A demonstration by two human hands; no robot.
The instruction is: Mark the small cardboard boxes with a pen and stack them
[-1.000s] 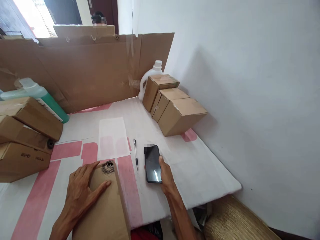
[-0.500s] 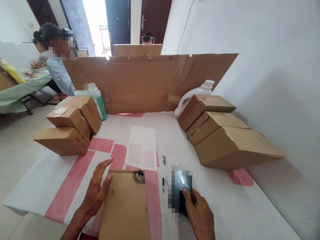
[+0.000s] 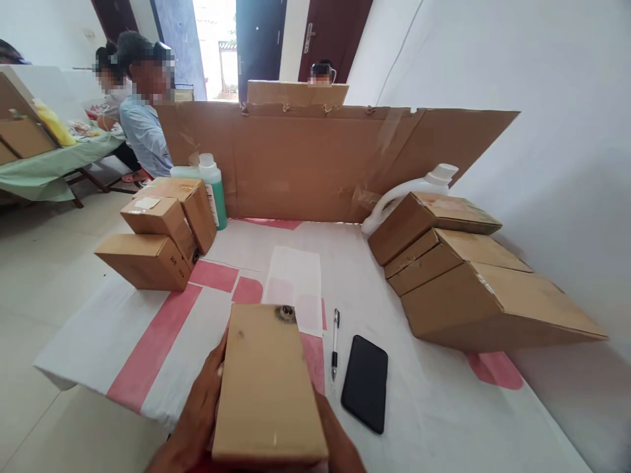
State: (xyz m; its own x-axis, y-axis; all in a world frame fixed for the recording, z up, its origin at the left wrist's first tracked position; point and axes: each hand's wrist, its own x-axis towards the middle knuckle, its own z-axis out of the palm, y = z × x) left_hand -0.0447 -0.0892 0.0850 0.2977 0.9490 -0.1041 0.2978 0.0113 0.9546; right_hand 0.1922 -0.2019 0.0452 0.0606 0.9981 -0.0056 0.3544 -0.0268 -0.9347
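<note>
Between my two hands is a cardboard box (image 3: 269, 387), close to me at the near edge of the table, with a dark scribbled mark near its far right corner. My left hand (image 3: 202, 401) presses along its left side and my right hand (image 3: 332, 433) along its right side; most of the fingers are hidden by the box. To the right of the box a black phone (image 3: 365, 384) lies flat on the cloth. A pen (image 3: 335, 345) lies between box and phone. Beyond the box is a sheet of white paper (image 3: 294, 282).
Stacked cardboard boxes stand at left (image 3: 148, 263) and right (image 3: 458, 302). Behind them are a green-liquid bottle (image 3: 217, 197) and a white jug (image 3: 394, 200). A cardboard panel (image 3: 305, 164) closes off the table's far side. A person in a light blue shirt (image 3: 142, 131) sits beyond, at left.
My right hand has let go of the phone, which now lies on the cloth, and has moved to the box's right side. The box is now held between both hands and raised.
</note>
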